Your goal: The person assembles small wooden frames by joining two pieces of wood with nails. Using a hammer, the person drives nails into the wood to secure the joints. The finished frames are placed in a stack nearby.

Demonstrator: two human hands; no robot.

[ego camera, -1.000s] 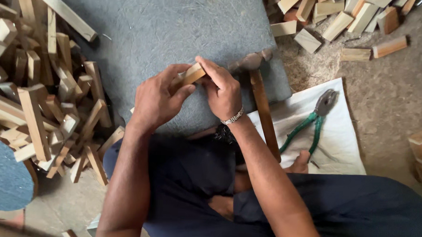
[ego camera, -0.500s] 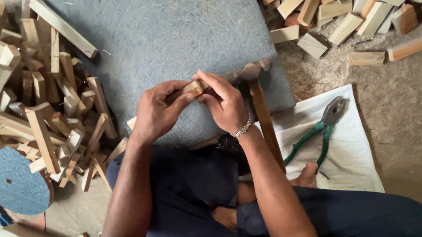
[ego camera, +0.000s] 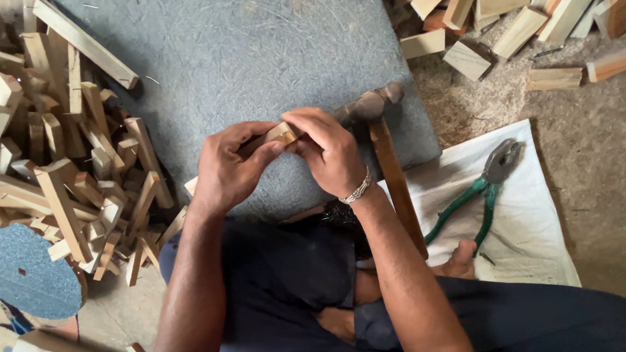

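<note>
Both my hands meet over the grey stone slab (ego camera: 248, 56) and hold one small wooden piece (ego camera: 280, 134) between them. My left hand (ego camera: 230, 167) wraps the piece from below and behind. My right hand (ego camera: 330, 152), with a metal bracelet at the wrist, pinches its near end with fingertips. Whatever lies under the fingers is hidden. A hammer (ego camera: 387, 151) with a wooden handle lies just right of my right hand, its metal head resting on the slab.
A heap of several short wooden sticks (ego camera: 70, 167) lies to the left. More wooden blocks (ego camera: 491, 29) are scattered at the top right. Green-handled pliers (ego camera: 479, 192) rest on a white sheet (ego camera: 533, 232). A blue disc (ego camera: 18, 270) sits at lower left.
The hands stay together on the wooden piece, shifted only slightly in the view. The camera view has drifted a little; hammer and pliers have not moved.
</note>
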